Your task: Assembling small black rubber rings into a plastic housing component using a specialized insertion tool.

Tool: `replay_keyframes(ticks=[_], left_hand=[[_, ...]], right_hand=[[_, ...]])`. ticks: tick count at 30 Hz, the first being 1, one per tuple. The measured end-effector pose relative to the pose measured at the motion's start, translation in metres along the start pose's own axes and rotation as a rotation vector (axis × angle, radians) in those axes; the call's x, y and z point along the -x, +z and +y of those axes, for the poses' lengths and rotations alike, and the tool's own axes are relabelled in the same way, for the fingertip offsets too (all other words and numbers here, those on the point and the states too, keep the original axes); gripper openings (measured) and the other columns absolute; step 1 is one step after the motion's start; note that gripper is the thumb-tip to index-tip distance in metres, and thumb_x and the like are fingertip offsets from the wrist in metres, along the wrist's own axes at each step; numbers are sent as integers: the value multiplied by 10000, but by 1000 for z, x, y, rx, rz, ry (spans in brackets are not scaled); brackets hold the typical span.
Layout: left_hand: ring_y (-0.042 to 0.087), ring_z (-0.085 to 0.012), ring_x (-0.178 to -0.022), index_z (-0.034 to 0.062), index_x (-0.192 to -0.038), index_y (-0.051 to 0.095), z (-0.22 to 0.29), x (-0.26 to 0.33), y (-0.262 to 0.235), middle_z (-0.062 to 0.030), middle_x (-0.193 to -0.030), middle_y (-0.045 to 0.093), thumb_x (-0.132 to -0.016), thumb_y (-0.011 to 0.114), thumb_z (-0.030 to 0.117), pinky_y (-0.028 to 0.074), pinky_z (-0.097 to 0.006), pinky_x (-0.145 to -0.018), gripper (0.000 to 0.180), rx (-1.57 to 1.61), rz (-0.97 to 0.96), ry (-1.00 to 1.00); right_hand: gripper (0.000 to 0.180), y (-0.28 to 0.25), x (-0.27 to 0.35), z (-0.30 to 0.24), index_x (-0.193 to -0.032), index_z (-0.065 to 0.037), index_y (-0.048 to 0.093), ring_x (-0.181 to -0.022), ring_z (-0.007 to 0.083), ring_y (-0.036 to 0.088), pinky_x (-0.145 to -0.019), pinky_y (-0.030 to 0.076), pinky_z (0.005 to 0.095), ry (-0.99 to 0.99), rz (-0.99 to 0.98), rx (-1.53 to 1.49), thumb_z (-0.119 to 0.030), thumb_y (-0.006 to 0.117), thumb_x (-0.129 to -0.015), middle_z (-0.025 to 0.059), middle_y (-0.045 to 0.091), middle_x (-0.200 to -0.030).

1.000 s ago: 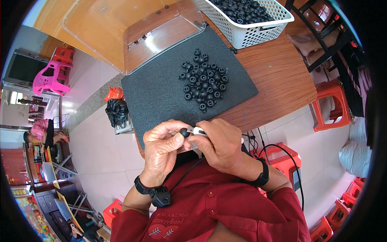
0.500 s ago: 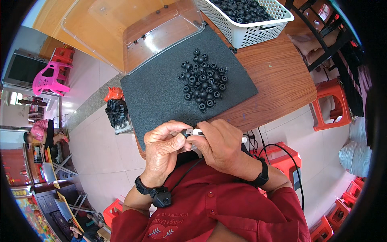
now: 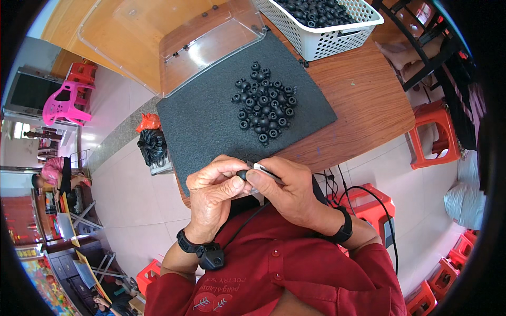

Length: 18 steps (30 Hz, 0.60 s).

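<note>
Mat [image 3: 195,121] on table [image 3: 363,105], black pieces [image 3: 272,93] heaped there, basket [image 3: 337,45] and tub [image 3: 195,55] behind. Left hand [image 3: 211,184] pinches ball [image 3: 241,174]; right hand [image 3: 290,184] grips tool [image 3: 258,166], turned since a moment ago.

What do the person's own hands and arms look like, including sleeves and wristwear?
The left hand and right hand are ungloved. Dark red fabric sleeves leave the forearms bare. The left side has a black wrist strap bearing a boxy black device, with a thin black cable nearby; the right, a black wristband.
</note>
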<state>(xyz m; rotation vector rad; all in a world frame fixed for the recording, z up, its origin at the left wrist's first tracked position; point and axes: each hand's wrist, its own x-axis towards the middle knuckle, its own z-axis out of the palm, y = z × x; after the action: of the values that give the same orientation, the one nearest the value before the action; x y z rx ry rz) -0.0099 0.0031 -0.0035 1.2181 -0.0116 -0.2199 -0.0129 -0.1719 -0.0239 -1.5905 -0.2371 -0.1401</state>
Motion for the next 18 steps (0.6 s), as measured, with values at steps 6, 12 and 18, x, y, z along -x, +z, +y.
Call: replay_keyframes(ticks=[6, 12, 18], left_hand=[[689, -179, -818, -66, -1065, 703, -3, -1, 1, -109, -967, 654, -843, 777, 53, 616, -286, -742, 263, 17, -9, -11], [685, -182, -822, -66, -1048, 712, -3, -4, 2, -105, -965, 656, -834, 784, 53, 614, -291, -749, 255, -51, -4, 22], [680, -176, -817, -66, -1041, 717, -3, -4, 6, -103, -963, 660, -824, 788, 41, 609, -289, -753, 252, -90, 2, -8]], right_hand=[[172, -2, 1, -3, -882, -3, 650, -625, 224, 624, -563, 471, 354, 45, -7, -46, -162, 702, -920, 111, 625, -721], [187, -4, 1, 2, -886, 3, 647, -621, 214, 606, -572, 476, 348, 80, -10, -86, -171, 712, -912, 109, 622, -723], [199, -7, 2, 2, -890, 12, 645, -615, 198, 600, -571, 472, 343, 112, 12, -85, -175, 712, -908, 121, 623, -719]])
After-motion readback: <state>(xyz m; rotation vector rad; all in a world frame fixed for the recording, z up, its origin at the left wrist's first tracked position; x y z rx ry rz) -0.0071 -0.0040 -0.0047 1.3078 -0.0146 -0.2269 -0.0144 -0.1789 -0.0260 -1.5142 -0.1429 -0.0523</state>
